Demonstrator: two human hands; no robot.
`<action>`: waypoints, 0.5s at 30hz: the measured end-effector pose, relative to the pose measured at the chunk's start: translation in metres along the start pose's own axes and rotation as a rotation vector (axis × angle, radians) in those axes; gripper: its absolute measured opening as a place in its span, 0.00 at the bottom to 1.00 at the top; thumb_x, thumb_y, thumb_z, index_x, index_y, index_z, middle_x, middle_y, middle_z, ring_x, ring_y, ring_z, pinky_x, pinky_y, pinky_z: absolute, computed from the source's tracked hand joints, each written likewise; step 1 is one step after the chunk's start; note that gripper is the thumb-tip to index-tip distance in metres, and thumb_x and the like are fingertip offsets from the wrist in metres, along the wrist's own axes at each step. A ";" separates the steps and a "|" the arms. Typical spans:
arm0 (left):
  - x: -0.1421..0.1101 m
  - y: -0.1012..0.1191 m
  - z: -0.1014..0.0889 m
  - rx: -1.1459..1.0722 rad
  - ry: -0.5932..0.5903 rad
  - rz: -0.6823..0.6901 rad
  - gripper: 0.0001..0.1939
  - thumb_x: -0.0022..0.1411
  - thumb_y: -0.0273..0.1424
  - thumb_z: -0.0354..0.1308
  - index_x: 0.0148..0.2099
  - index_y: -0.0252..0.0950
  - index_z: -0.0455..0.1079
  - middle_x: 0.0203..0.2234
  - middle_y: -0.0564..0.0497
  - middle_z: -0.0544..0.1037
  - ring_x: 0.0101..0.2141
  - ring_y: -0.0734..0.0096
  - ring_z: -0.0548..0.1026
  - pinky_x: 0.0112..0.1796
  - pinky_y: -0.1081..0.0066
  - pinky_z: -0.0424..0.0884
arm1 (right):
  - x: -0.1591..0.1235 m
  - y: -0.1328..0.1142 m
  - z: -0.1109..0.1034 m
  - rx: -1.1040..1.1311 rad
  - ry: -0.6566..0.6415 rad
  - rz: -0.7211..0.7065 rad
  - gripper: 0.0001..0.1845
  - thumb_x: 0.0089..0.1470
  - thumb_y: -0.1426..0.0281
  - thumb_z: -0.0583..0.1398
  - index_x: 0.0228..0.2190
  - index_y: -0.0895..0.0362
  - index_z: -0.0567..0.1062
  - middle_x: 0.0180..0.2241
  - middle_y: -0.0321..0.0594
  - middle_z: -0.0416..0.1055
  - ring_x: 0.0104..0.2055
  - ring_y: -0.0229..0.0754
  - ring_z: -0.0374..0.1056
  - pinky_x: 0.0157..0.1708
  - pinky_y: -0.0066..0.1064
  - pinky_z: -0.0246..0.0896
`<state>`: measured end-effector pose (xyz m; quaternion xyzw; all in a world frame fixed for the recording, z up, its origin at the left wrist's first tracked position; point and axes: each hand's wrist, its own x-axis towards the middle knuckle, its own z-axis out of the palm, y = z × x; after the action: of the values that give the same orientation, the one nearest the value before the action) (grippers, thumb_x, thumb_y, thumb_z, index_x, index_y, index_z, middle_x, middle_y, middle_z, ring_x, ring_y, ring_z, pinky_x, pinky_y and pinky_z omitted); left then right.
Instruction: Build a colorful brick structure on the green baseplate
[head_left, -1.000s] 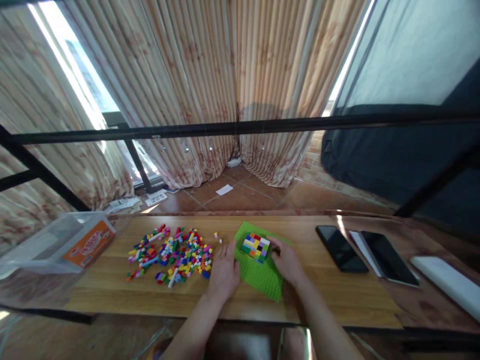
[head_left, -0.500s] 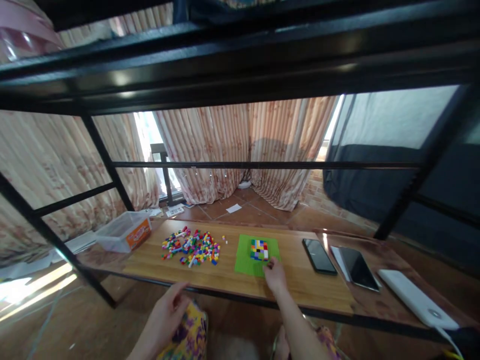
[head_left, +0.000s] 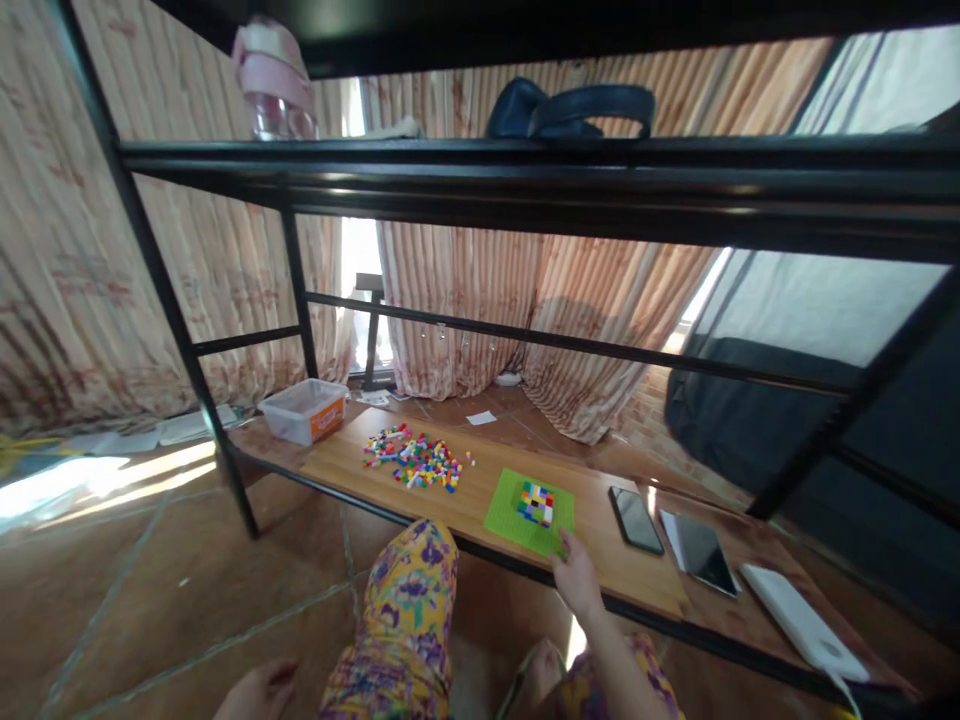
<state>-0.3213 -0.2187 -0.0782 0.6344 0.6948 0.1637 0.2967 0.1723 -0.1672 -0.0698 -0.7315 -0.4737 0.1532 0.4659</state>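
Note:
My right hand [head_left: 577, 580] is at the near right corner of a green studded baseplate [head_left: 504, 515]. Its fingers are closed together over that corner; their undersides are hidden. On the baseplate sits a low square build of multicoloured toy bricks [head_left: 546, 493], with a dark spot in its middle. My left hand [head_left: 257, 690] hangs low at the bottom edge of the view, away from the board, fingers loosely bent and apart with nothing seen in them. Left of the baseplate, loose small bricks [head_left: 420, 462] lie spread in a pile on the wooden board [head_left: 480, 508].
A clear plastic box [head_left: 300, 412] with an orange label stands at the far left. To the right lie a phone [head_left: 636, 520], a dark tablet-like device [head_left: 701, 552] and a white power strip-like bar [head_left: 802, 620]. Black metal frame bars [head_left: 525, 165] cross above.
The camera view has tilted and shifted, so the upper shelf shows more. My left hand has dropped lower and to the left. My right hand stays by the baseplate's near right side.

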 end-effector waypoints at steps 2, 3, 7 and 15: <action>0.000 0.015 0.005 0.029 -0.022 0.037 0.18 0.50 0.29 0.49 0.39 0.36 0.77 0.41 0.47 0.81 0.46 0.59 0.77 0.48 0.68 0.70 | -0.008 0.003 -0.017 -0.052 -0.007 -0.024 0.30 0.43 0.65 0.56 0.50 0.62 0.70 0.49 0.53 0.71 0.54 0.54 0.66 0.56 0.44 0.58; 0.001 0.024 0.004 0.039 -0.020 0.059 0.18 0.51 0.28 0.49 0.41 0.35 0.76 0.42 0.47 0.81 0.46 0.60 0.77 0.48 0.69 0.69 | -0.012 0.005 -0.023 -0.072 -0.014 -0.034 0.30 0.44 0.64 0.56 0.49 0.62 0.71 0.49 0.53 0.71 0.54 0.55 0.66 0.56 0.45 0.56; 0.005 0.050 -0.013 0.080 -0.018 0.146 0.14 0.53 0.26 0.50 0.37 0.34 0.76 0.38 0.46 0.81 0.43 0.63 0.77 0.45 0.73 0.68 | -0.020 0.017 -0.028 -0.282 -0.046 -0.150 0.30 0.49 0.60 0.52 0.49 0.64 0.71 0.48 0.56 0.71 0.52 0.56 0.67 0.54 0.45 0.58; -0.007 0.024 -0.046 -0.111 0.084 0.169 0.16 0.53 0.29 0.50 0.40 0.34 0.76 0.37 0.46 0.81 0.40 0.63 0.77 0.42 0.70 0.69 | -0.011 0.023 0.001 -0.647 -0.113 -0.289 0.28 0.55 0.57 0.49 0.50 0.61 0.72 0.49 0.54 0.71 0.51 0.54 0.68 0.51 0.44 0.61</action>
<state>-0.3311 -0.2153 -0.0264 0.6657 0.6406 0.2528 0.2874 0.1783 -0.1784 -0.0917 -0.7569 -0.6213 -0.0322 0.2002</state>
